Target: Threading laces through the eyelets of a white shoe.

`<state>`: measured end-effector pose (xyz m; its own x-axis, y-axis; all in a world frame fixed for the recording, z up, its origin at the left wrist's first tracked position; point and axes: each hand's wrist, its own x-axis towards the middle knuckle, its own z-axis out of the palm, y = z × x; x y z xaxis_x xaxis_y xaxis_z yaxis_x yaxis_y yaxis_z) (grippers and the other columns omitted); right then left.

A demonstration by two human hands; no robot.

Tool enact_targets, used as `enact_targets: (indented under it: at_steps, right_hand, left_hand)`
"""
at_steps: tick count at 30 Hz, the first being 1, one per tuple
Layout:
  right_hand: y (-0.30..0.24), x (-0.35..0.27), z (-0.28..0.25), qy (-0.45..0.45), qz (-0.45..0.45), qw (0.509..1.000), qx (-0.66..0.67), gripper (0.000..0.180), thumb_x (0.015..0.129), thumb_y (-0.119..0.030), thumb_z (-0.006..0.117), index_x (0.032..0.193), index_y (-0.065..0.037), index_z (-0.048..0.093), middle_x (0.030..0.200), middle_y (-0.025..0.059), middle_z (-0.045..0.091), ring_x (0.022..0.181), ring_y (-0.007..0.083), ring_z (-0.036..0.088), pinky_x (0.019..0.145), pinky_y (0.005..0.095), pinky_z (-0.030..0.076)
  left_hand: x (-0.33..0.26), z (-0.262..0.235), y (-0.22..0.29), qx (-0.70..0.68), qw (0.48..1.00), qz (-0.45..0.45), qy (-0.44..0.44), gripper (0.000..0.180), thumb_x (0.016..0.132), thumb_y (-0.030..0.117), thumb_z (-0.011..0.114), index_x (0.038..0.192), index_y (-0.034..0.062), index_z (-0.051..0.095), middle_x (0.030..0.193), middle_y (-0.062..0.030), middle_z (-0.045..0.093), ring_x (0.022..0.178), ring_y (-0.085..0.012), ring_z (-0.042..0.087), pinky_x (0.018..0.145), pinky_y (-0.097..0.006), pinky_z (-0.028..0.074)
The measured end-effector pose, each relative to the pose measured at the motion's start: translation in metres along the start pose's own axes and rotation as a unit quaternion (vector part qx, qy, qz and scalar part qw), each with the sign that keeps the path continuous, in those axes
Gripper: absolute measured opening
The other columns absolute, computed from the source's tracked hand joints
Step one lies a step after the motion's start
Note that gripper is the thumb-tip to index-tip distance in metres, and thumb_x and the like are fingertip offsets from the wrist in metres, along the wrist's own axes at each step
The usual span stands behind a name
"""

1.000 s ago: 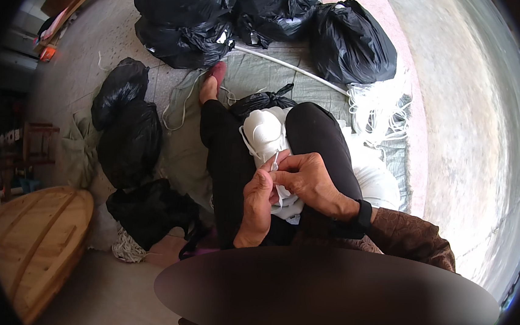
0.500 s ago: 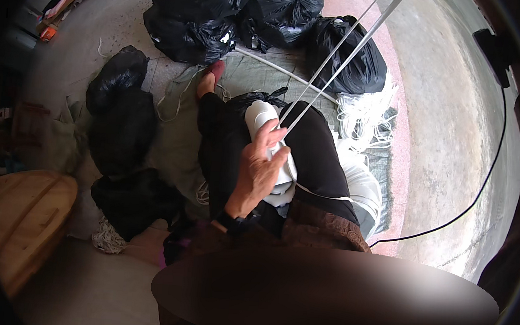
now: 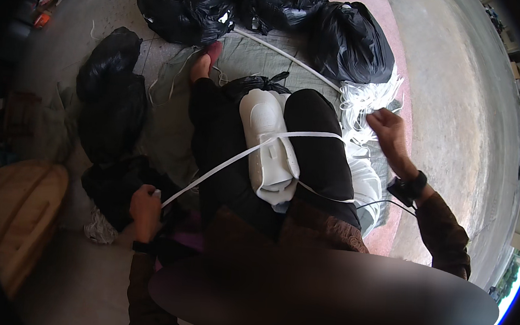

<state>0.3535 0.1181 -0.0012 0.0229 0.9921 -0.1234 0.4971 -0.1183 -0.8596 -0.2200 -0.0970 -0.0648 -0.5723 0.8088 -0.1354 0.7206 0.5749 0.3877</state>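
Observation:
A pair of white shoes (image 3: pixel 268 145) rests on my lap, held between my thighs. Across them lies a flat white strap (image 3: pixel 223 162), which crosses over itself on top of the shoes. My left hand (image 3: pixel 146 213), low on the left, is closed around one end of this strap and pulls it taut. Out beyond my right thigh, my right hand (image 3: pixel 390 136) is raised with its fingers pinched together. It is beside a tangled bundle of white straps (image 3: pixel 362 103); whatever its fingers hold is too small to make out.
Several full black plastic bags (image 3: pixel 355 45) stand in front and along the left. A white pole (image 3: pixel 286 56) lies across the green ground sheet (image 3: pixel 172 116). At lower left is a wooden stool top (image 3: pixel 20 217). A black cable (image 3: pixel 385 202) runs by my right forearm.
My hands have spread apart, the left going down and left, the right coming into view. The strap, earlier stretched upward from the shoes, now lies across them.

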Motion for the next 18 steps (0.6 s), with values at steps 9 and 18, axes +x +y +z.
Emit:
enact_targets:
  at_steps: [9,18]
  right_hand:
    - [-0.074,-0.012,0.142,-0.138,-0.392,0.883,-0.216,0.012,0.070,-0.008,0.070,0.082,-0.009,0.071,0.074,0.0048,0.062,0.069,0.0260,0.065,0.057,0.0376,0.052]
    - [-0.077,-0.013,0.151,-0.175,-0.458,0.837,-0.243,0.028,0.068,-0.006,0.071,0.093,-0.005,0.057,0.077,0.0073,0.060,0.070,0.0267,0.063,0.058,0.0374,0.051]
  left_hand:
    - [-0.046,0.021,0.253,-0.171,0.923,0.344,0.005,0.031,0.075,0.004,0.072,0.105,0.0020,0.062,0.102,-0.0144,0.061,0.098,-0.0349,0.056,0.086,-0.045,0.046]
    - [-0.052,0.030,0.257,-0.191,0.929,0.308,-0.077,0.045,0.074,0.001,0.073,0.115,0.0002,0.055,0.107,-0.0165,0.059,0.101,-0.0367,0.057,0.086,-0.044,0.049]
